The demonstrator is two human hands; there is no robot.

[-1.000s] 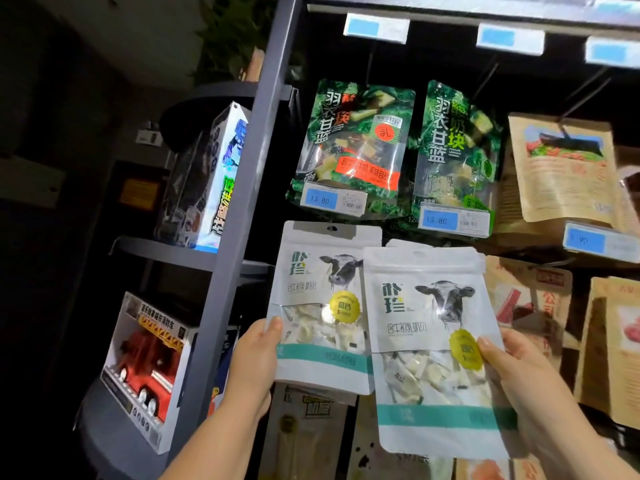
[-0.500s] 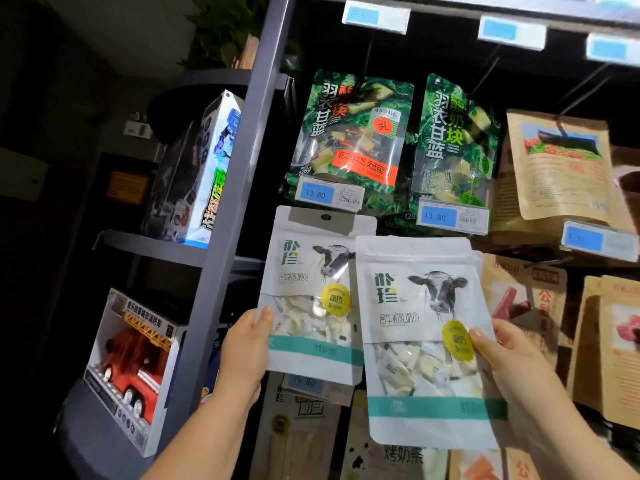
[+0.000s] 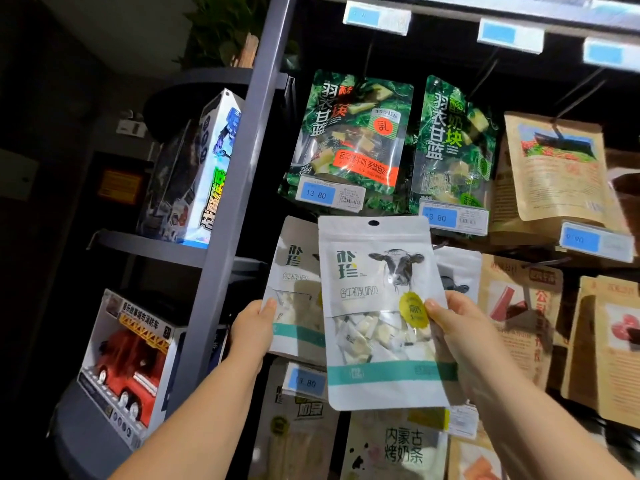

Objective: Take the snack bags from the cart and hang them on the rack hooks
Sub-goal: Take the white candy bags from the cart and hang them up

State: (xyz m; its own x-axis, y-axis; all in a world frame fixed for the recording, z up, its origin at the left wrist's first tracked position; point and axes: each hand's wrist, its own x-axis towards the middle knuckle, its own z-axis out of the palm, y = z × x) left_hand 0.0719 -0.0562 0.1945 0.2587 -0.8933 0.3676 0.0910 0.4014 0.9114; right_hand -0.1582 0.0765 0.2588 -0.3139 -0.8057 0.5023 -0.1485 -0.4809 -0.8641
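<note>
Rack packed tight. Green bags (image 3: 346, 133) and price tags (image 3: 332, 195) hang just above the front white bag (image 3: 381, 306), which covers the rear white bag (image 3: 294, 289). Brown pouches (image 3: 554, 168) crowd the right and a grey post (image 3: 239, 188) blocks the left. A narrow dark strip is free between post and bags.

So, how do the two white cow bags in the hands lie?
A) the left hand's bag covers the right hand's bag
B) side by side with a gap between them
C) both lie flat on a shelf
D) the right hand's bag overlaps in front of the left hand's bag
D: the front bag, pinched by the right hand, covers the right side of the back bag that the left hand holds, hiding its cow.
</note>
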